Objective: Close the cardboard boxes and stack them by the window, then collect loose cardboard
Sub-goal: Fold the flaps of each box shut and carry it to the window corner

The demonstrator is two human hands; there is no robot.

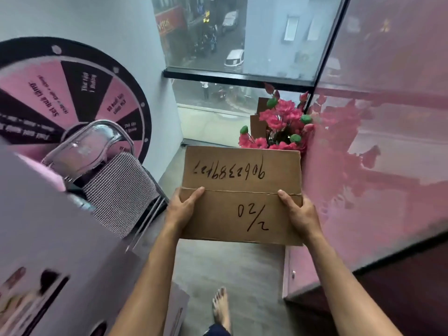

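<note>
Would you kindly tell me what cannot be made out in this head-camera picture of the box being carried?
- Head view: the cardboard box has shut flaps, so its contents are hidden.
- The fingers of the left hand and right hand go under the box sides.
- Brown cardboard by the window is mostly behind the pink flowers.
- The prize wheel text is blurred.
</note>
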